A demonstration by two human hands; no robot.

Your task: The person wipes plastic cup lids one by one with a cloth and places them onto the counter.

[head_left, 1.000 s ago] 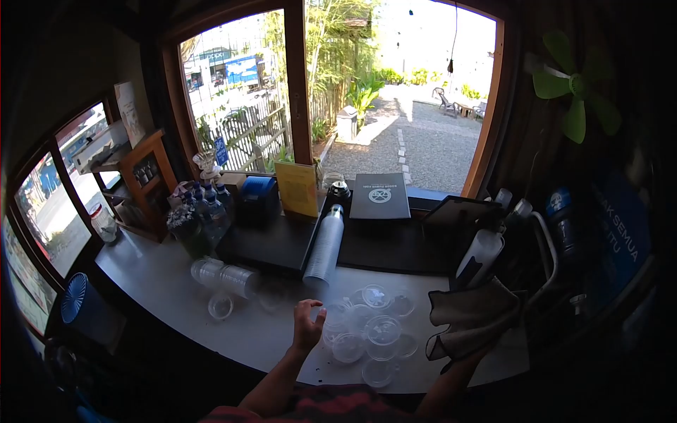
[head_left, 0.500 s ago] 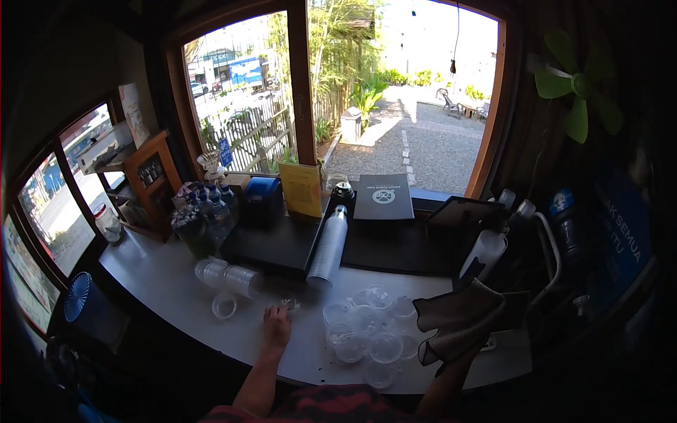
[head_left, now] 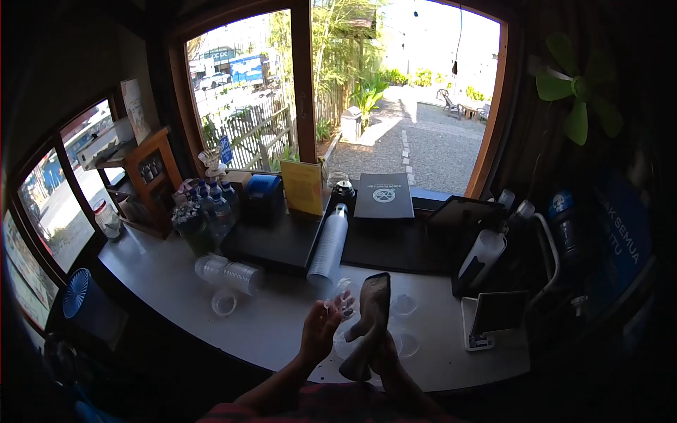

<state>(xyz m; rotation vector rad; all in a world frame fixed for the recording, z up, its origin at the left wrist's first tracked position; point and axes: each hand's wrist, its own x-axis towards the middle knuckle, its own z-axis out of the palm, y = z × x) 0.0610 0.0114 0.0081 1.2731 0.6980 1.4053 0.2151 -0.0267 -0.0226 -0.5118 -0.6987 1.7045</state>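
Note:
My left hand (head_left: 321, 333) is raised above the counter with a clear plastic lid (head_left: 345, 296) at its fingertips. The lid's edge is hard to make out against the fingers. Close beside it, my right hand (head_left: 384, 356) grips a dark grey cloth (head_left: 374, 307), which is bunched and stands up between the two hands. Behind the cloth, several clear lids lie spread on the counter (head_left: 282, 345); one lid (head_left: 404, 304) shows to its right, and others are partly hidden. Further left, a stack of clear plastic cups (head_left: 229, 275) lies on its side near a single clear ring-shaped lid (head_left: 224, 302).
A long stack of cups (head_left: 328, 247) leans from the black raised shelf (head_left: 271, 243). A dark-screened device on a white stand (head_left: 497, 314) is at right, near a white bottle (head_left: 483, 257). Bottles (head_left: 220, 199) and a potted plant (head_left: 194, 225) stand at back left.
My left hand has risen from the counter and moved right, now with a clear lid. My right hand has brought the cloth left, over the lids, uncovering the device on the white stand.

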